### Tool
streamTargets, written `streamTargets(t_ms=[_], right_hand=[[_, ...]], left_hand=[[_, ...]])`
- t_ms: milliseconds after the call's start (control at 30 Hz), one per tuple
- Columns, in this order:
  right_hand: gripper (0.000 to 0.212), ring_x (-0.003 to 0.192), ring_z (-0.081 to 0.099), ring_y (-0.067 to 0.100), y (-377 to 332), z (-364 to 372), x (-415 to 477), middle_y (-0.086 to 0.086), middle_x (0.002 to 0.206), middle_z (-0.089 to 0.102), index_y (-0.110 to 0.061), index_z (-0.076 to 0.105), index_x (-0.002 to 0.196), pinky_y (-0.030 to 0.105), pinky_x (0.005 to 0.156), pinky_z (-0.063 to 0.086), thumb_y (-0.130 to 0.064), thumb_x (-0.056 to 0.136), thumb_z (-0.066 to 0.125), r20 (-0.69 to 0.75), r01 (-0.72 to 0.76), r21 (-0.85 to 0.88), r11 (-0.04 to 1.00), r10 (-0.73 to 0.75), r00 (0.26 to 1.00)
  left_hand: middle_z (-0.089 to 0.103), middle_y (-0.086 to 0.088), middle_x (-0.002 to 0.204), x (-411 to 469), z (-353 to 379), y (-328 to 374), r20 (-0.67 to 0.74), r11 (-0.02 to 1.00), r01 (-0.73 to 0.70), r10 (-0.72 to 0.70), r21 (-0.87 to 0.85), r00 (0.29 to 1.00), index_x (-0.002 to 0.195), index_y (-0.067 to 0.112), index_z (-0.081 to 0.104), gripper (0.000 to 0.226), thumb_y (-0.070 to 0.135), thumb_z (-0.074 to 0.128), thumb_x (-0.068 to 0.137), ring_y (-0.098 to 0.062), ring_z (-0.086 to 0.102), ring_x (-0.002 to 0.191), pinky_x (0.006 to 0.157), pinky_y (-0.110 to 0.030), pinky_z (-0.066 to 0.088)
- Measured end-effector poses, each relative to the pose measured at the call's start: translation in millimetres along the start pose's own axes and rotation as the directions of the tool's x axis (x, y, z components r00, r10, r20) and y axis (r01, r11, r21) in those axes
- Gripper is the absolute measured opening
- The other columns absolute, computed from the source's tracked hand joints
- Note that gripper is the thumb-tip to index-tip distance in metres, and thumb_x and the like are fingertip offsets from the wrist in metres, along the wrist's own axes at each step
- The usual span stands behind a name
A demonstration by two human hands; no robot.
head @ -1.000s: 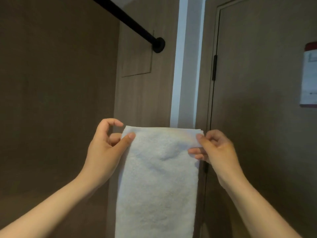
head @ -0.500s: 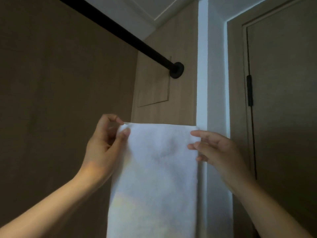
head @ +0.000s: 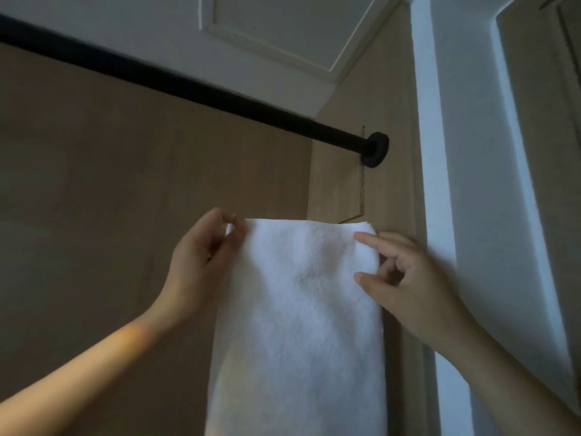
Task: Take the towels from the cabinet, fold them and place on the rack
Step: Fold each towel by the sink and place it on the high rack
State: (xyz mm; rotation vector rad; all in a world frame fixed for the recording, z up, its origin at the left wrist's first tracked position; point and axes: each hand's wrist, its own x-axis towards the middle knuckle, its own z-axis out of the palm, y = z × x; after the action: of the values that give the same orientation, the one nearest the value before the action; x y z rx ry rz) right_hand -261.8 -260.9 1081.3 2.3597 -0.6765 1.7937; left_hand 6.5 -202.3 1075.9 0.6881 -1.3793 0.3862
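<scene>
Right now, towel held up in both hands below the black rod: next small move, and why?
Probably raise the towel until its top edge clears the rod. The left hand pinches the top-left corner, the right hand holds the right edge; the towel hangs flat, but its top edge sits below the rod.

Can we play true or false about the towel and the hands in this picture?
1. The white towel hangs over the black rod. False: both hands hold it up below the rod, and it does not touch the rod.
2. The left hand pinches the towel's top left corner. True.
3. The towel is scrunched into a ball. False: it hangs down long and flat.
4. The right hand is at the towel's right edge. True.
5. The rod ends in a round black mount. True.
</scene>
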Motion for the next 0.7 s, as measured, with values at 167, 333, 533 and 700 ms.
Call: streamTargets(t_ms=[167,333,533,700], right_hand=[[0.065,0.074,0.046,-0.005,-0.8,7.0,19.9,-0.023,0.098,0.051,-0.032,0.052,0.139,0.020,0.081,0.041,-0.031,0.079,0.077,0.020,0.112,0.042,0.993,-0.113,0.993],[0.080,0.106,0.039,-0.006,-3.6,11.5,29.5,-0.015,0.145,0.041,-0.032,0.041,0.147,0.014,0.085,0.033,-0.038,0.077,0.079,0.023,0.167,0.021,0.986,-0.167,0.986],[0.091,0.133,0.037,0.013,-8.2,12.7,49.4,-0.011,0.155,0.029,-0.032,0.030,0.152,0.021,0.094,0.028,-0.045,0.076,0.079,-0.042,0.207,-0.135,0.969,-0.214,0.976],[0.090,0.136,0.037,0.015,-14.4,4.5,81.1,-0.008,0.157,0.028,-0.028,0.031,0.152,0.023,0.096,0.030,-0.044,0.077,0.078,-0.104,0.225,-0.175,0.958,-0.246,0.964]], left_hand=[[0.056,-0.010,0.070,4.4,-11.8,14.9,-0.035,0.994,0.040,-0.037,0.098,0.999,0.096,0.038,0.073,0.017,0.031,0.057,0.092,-0.011,0.041,0.058,0.053,-0.025,0.033],[0.070,-0.003,0.094,3.4,-19.2,39.3,0.056,0.989,0.074,-0.082,0.128,0.995,0.114,0.041,0.066,0.050,0.056,0.073,0.066,-0.023,0.067,0.081,0.072,-0.048,0.059],[0.057,0.019,0.117,29.1,-21.0,56.1,0.112,0.874,-0.085,0.035,0.478,0.993,0.125,0.049,0.051,0.080,0.063,0.080,0.053,-0.006,0.059,0.099,0.078,-0.025,0.053],[0.052,0.022,0.111,72.1,-17.0,61.6,0.144,0.866,-0.181,0.127,0.466,0.981,0.127,0.043,0.050,0.073,0.060,0.075,0.061,-0.001,0.056,0.093,0.067,-0.014,0.046]])
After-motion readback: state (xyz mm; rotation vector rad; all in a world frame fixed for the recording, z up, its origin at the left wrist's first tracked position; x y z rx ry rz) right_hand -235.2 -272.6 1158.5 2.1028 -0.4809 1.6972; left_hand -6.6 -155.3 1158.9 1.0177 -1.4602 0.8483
